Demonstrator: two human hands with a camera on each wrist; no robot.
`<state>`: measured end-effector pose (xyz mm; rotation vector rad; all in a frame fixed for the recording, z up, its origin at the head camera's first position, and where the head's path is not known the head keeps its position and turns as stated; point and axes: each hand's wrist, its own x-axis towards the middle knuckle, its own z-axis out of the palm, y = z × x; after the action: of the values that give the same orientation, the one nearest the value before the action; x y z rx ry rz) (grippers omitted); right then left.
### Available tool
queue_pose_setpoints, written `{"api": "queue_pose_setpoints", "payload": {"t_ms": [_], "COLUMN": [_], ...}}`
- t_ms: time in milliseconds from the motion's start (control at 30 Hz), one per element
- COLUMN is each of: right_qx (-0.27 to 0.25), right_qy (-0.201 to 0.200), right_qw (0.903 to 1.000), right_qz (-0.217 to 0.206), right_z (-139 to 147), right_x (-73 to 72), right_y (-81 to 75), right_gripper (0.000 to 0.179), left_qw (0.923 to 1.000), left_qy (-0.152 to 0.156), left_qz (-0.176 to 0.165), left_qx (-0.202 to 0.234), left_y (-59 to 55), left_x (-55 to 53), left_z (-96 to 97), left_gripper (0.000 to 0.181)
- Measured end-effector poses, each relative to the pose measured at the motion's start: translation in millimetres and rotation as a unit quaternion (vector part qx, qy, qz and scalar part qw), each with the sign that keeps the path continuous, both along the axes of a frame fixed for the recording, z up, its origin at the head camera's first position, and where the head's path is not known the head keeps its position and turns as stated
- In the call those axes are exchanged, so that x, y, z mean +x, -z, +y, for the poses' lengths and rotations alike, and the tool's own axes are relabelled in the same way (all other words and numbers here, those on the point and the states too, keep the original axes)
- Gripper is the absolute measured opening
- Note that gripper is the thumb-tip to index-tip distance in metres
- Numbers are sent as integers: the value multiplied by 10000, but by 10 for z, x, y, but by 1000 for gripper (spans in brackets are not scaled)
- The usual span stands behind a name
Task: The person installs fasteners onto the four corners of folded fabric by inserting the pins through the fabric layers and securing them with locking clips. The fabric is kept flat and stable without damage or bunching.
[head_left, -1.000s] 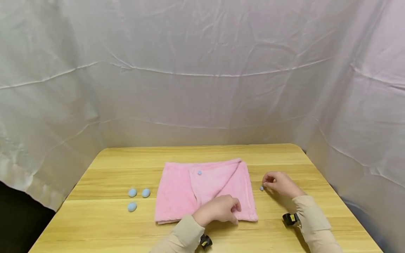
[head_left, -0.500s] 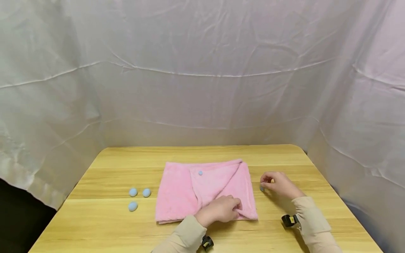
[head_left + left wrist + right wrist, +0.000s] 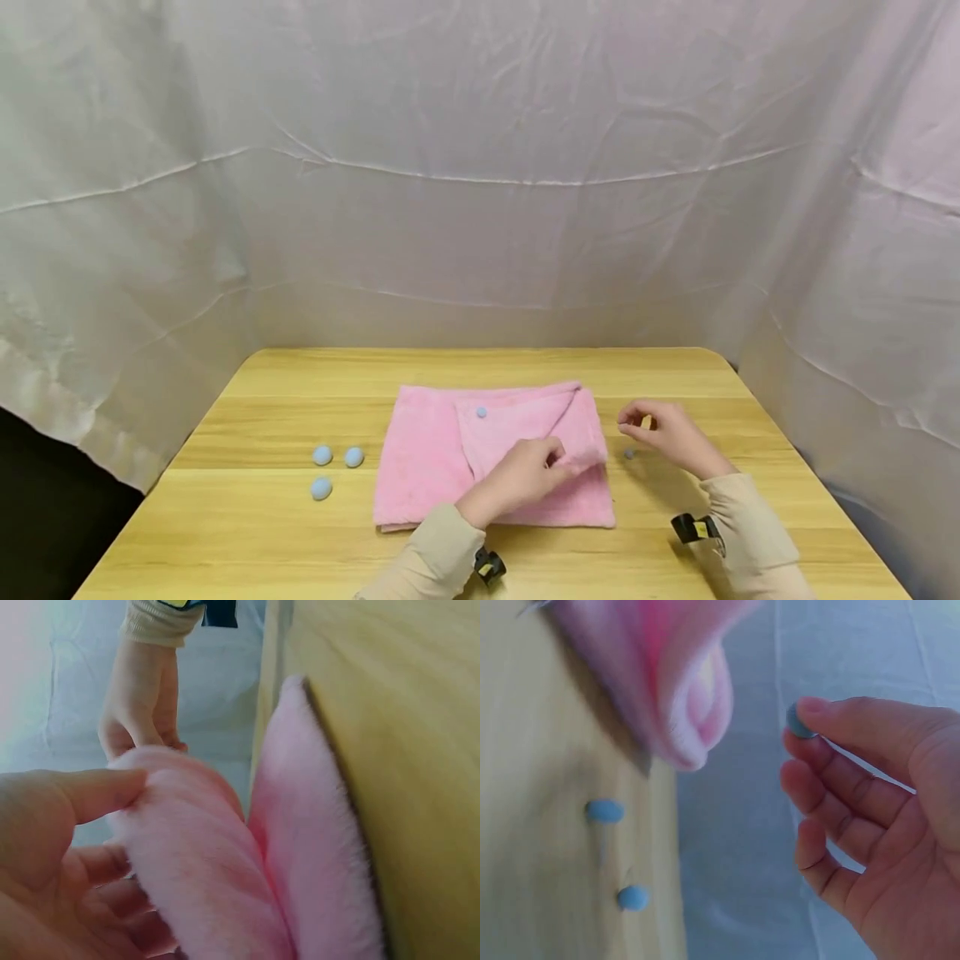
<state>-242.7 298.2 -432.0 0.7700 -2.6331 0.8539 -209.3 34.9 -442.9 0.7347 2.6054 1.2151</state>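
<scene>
My left sleeve (image 3: 437, 550) and right sleeve (image 3: 753, 523) are showing creased beige fabric, the right cuff (image 3: 159, 626) gathering in fine ridges. My left wrist camera (image 3: 492, 563) and right wrist camera (image 3: 684, 527), both black, are displaying yellow patches. My left hand (image 3: 519, 473) and right hand (image 3: 670, 435) are going bare.

A pale yellow wood-grain table (image 3: 247, 546) with rounded far corners carries a folded, fuzzy pink cloth (image 3: 420, 454), which lies beneath the left fingers (image 3: 124, 896), a flap of it raised in their pinch. Two small light-blue balls (image 3: 604, 811) lie on the wood below the right fingers (image 3: 847, 774), near the cloth. Three larger light-blue balls (image 3: 321, 488) lie grouped well to the left of the left fingers, past the cloth.
</scene>
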Motion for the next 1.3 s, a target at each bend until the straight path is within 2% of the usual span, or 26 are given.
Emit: {"api": "queue_pose_setpoints", "payload": {"t_ms": [100, 233, 300, 333, 467, 633, 800, 1100, 1300], "right_qx": [-142, -389, -542, -635, -1016, -1324, -1429, -1524, -1626], "right_qy": [6, 29, 21, -15, -272, -716, -988, -1018, -827], "right_qw": [9996, 9989, 9982, 9977, 9943, 9886, 9842, 9822, 9820], "right_qz": [227, 258, 267, 249, 184, -70, -332, -415, -493], "right_z": [-69, -179, -243, -278, -426, -612, -769, -940, -999], "right_x": [12, 47, 73, 89, 140, 172, 170, 130, 120], "right_y": [-77, -182, -219, -234, -255, -230, -179, -90, -69], "right_gripper": [9, 9, 11, 11, 13, 13, 12, 11, 13], "left_qw": [9979, 9951, 9938, 9927, 9876, 9837, 9832, 9837, 9831], "left_qy": [-314, -667, -839, -919, -1151, -1262, -1283, -1304, -1303], "left_qz": [-248, -70, 174, 322, 543, 606, 585, 504, 439], "left_qx": [507, 733, 711, 708, 916, 1128, 1156, 1133, 1212], "left_y": [-57, -111, -127, -132, -145, -170, -175, -166, -168], "left_x": [-40, -113, -157, -178, -241, -278, -283, -267, -245], "left_z": [-55, -136, -176, -194, -260, -314, -328, -303, -279], "left_gripper": [25, 16, 14, 14, 11, 10, 14, 15, 14]}}
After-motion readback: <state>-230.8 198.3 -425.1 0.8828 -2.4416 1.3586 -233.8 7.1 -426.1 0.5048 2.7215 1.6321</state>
